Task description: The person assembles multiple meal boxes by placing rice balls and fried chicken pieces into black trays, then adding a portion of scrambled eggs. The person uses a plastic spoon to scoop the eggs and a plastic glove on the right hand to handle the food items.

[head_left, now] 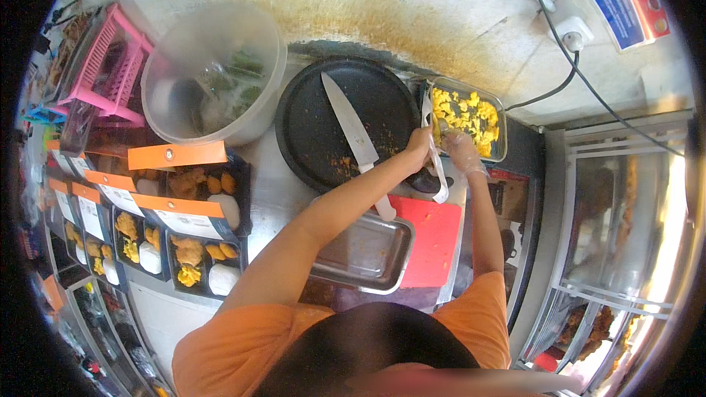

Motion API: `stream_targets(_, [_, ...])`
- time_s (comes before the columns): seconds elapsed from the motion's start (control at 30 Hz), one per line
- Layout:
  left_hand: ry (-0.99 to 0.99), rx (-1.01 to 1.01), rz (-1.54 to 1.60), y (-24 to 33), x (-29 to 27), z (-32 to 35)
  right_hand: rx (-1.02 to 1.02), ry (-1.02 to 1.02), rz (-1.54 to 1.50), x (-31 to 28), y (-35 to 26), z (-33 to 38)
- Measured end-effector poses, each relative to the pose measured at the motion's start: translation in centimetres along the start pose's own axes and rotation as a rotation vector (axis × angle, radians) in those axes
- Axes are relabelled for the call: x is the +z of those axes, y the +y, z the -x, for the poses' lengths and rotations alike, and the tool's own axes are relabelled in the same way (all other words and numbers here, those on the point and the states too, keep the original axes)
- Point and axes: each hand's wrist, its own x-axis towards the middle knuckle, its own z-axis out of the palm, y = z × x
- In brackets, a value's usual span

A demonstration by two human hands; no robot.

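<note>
White tongs (437, 165) are clenched in the left hand (421, 141) at the yellow-food tray (499, 114), while the gloved right hand (463, 148) is pinched on a yellow morsel there.

Single view only: a head-worn fisheye camera looks steeply down from above the person's own head and orange shoulders onto the bench (272, 176), at close working range. It faces forward toward the stained back wall (382, 7), with the round black pan (309, 125) near the centre and both forearms entering from the lower edge. Straight edges bow toward the dark circular rim; no second view exists to share coverage.
</note>
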Motion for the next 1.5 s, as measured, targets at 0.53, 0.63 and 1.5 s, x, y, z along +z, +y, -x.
stream_targets(0.53, [-0.703, 0.158, -0.253, 7.5, -8.3, 23.8, 0.551, 0.491, -1.386, 5.3, 2.1, 4.3])
stream_targets(0.63, [-0.613, 0.061, -0.413, 12.7, -16.3, 36.2, 0.473, 0.436, -1.582, 3.0, -5.0, 5.9])
stream_targets(1.5, [0.793, 0.933, -2.146, 45.1, -59.5, 66.3, -0.462, -0.257, -1.077, 16.2, -75.6, 4.7])
